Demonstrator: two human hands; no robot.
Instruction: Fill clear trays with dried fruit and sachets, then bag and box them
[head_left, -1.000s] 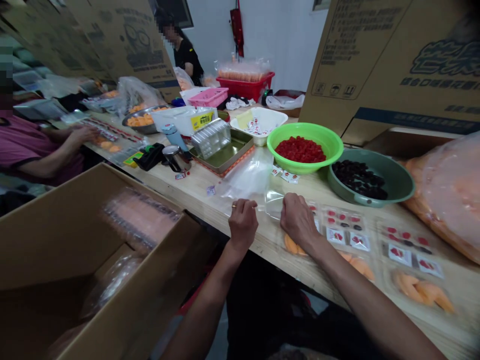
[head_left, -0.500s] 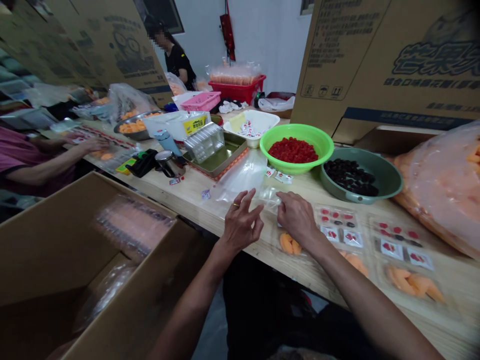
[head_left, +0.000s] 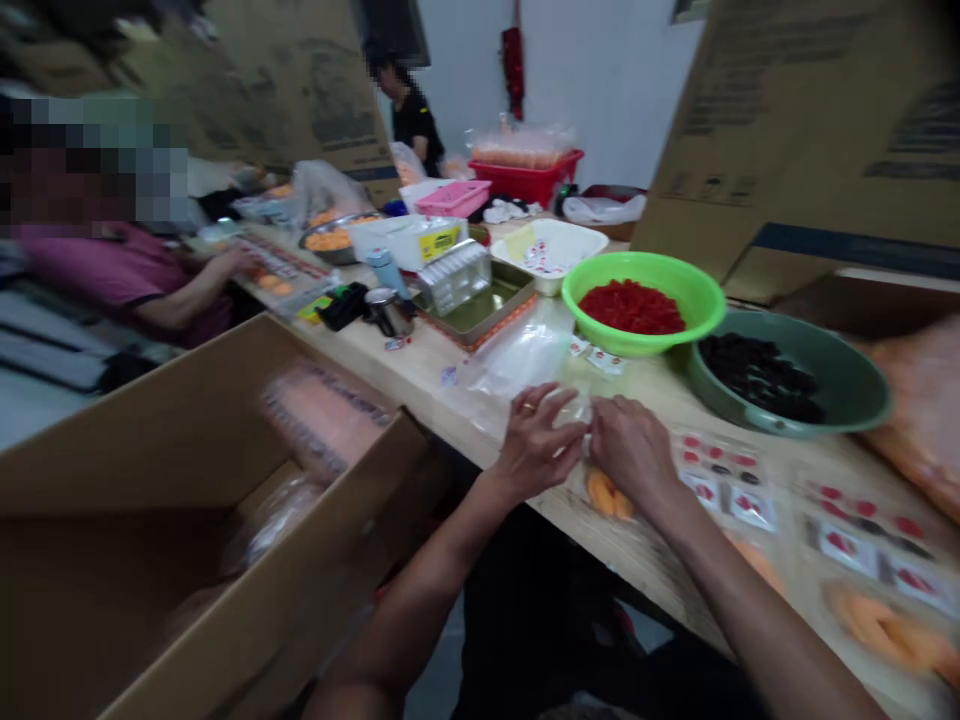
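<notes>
My left hand [head_left: 536, 440] and my right hand [head_left: 634, 450] meet at the near edge of the wooden table [head_left: 420, 375]. Both pinch a clear plastic bag [head_left: 574, 405] between their fingertips. Under my right hand lies a clear packet with orange fruit slices [head_left: 609, 493]. More filled packets [head_left: 720, 475] with red and dark pieces and small sachets lie in a row to the right. A pile of clear bags [head_left: 517, 355] lies just beyond my hands.
A green bowl of red pieces [head_left: 637, 300] and a grey-green bowl of dark pieces [head_left: 780, 375] stand behind the packets. An open cardboard box [head_left: 187, 500] holding packed bags sits at lower left. A seated person's sleeve [head_left: 127, 275] is at left; another person [head_left: 411, 110] stands far back.
My left hand has closed from spread fingers and moved right to meet my right hand on the clear bag. The camera has swung left and the picture is blurred.
</notes>
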